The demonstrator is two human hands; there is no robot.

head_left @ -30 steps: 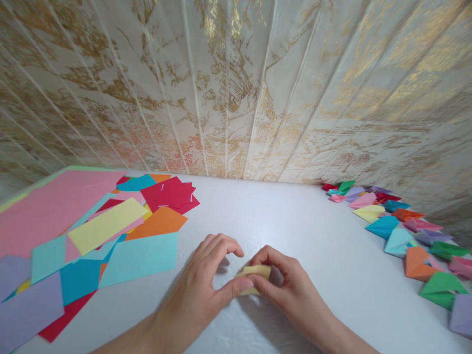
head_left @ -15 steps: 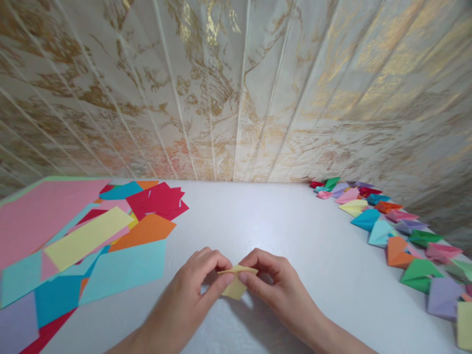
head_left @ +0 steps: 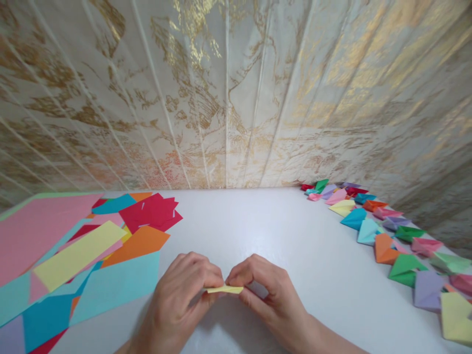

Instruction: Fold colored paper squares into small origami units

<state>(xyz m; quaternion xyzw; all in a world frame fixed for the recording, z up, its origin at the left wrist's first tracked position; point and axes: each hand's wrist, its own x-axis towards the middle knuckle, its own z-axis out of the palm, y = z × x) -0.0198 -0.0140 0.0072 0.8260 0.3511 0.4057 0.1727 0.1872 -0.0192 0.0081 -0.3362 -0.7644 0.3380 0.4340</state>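
Observation:
A small folded yellow paper piece [head_left: 224, 289] is pinched between both my hands just above the white table [head_left: 258, 226]. My left hand [head_left: 180, 300] grips its left end with curled fingers. My right hand [head_left: 265, 292] holds its right end, thumb and fingertips pressed together on the fold. The paper looks flattened into a thin strip, seen nearly edge-on.
Loose coloured paper sheets lie at the left: a pink sheet [head_left: 40, 231], a yellow strip [head_left: 79, 255], orange [head_left: 138, 243], red [head_left: 151, 211] and light blue [head_left: 118, 285]. Several folded coloured paper pieces [head_left: 391, 236] line the right edge. A gold-patterned curtain [head_left: 236, 93] hangs behind the table.
The yellow piece has been pressed flatter, from an open fold to a thin strip. Both hands closed tighter on it and shifted slightly toward me.

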